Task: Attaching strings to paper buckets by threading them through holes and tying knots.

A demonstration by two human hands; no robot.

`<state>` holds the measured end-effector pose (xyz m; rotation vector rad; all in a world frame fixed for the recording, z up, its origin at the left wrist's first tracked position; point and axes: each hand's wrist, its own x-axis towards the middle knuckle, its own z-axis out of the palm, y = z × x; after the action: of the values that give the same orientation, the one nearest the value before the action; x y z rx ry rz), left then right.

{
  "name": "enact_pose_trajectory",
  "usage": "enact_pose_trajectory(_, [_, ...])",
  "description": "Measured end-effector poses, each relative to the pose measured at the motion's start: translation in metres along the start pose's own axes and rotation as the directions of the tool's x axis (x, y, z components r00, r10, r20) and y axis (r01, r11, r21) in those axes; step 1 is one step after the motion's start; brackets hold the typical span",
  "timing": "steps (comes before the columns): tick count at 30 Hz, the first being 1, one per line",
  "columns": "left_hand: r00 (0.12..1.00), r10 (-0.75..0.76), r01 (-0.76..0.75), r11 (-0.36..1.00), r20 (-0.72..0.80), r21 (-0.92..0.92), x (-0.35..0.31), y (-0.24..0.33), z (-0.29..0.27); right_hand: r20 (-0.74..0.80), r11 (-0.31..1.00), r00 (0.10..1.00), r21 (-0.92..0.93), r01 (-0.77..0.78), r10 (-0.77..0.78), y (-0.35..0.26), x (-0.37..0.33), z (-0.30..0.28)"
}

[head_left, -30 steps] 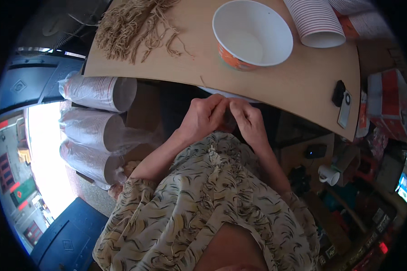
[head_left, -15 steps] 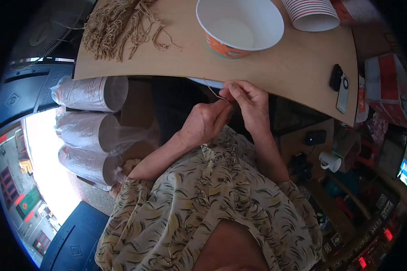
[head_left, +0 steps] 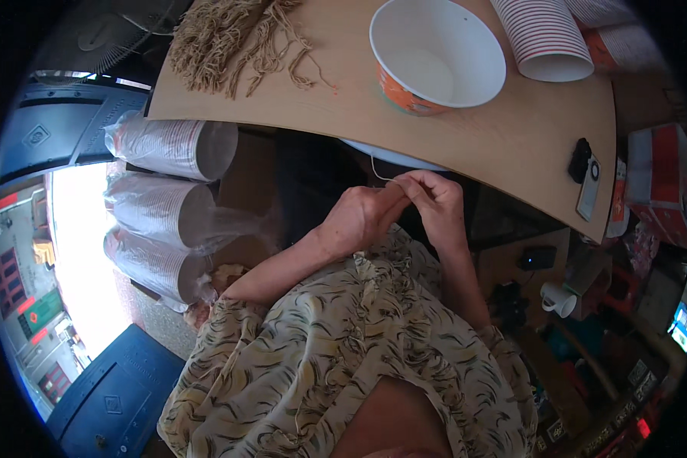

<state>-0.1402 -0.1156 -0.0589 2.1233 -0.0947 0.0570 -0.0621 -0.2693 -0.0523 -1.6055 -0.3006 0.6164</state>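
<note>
My left hand [head_left: 359, 217] and my right hand [head_left: 437, 198] meet just below the table's front edge, fingers pinched together. A thin pale strand [head_left: 376, 169] curves up from between their fingertips, its free end pointing toward the table edge. Both hands pinch it, though the fingers hide the part they grip. Under the edge, beyond my fingers, shows part of a pale, rounded rim [head_left: 401, 158]. At the far left of the table [head_left: 313, 113] lies a bundle of tan, stringy strands [head_left: 214, 49]. A white-lined paper tub [head_left: 473, 69] with an orange outside stands right of the bundle.
Stacked paper cups [head_left: 546, 38] lie at the back right. A black object [head_left: 579, 159] and a silver device [head_left: 589, 191] sit near the table's right edge. Plastic-wrapped tub stacks [head_left: 172, 149] are on the left. A white mug [head_left: 559, 299] stands at lower right.
The view has shifted, so the table appears lower and farther right. My hands have come closer together, fingertips now touching, and less of the strand shows.
</note>
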Motion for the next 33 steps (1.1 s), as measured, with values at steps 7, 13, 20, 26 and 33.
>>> enact_pose_trajectory(7, [0.937, 0.128, -0.059, 0.975, -0.326, 0.215, 0.02, -0.03, -0.067, -0.285, 0.912, 0.953, 0.358, 0.201, -0.099, 0.003, 0.003, -0.025])
enact_pose_trajectory(13, [0.968, 0.129, 0.048, 0.742, -0.214, 0.668, 0.049, -0.061, -0.081, -0.252, 0.896, 0.964, 0.404, 0.182, -0.083, 0.001, 0.003, -0.023])
enact_pose_trajectory(20, [0.99, 0.017, 0.1, 0.63, -0.143, 0.77, 0.018, -0.048, -0.063, -0.275, 0.913, 0.961, 0.379, 0.149, -0.043, 0.003, -0.004, -0.029])
enact_pose_trajectory(26, [0.899, 0.315, -0.361, 0.926, 0.305, 0.107, -0.031, -0.006, -0.036, -0.322, 0.895, 0.945, 0.403, 0.188, -0.054, 0.002, 0.003, -0.039])
enact_pose_trajectory(33, [0.962, 0.215, -0.042, 0.726, -0.169, 0.686, 0.082, -0.077, -0.08, -0.306, 0.907, 0.952, 0.398, 0.136, -0.009, -0.01, 0.0, -0.029])
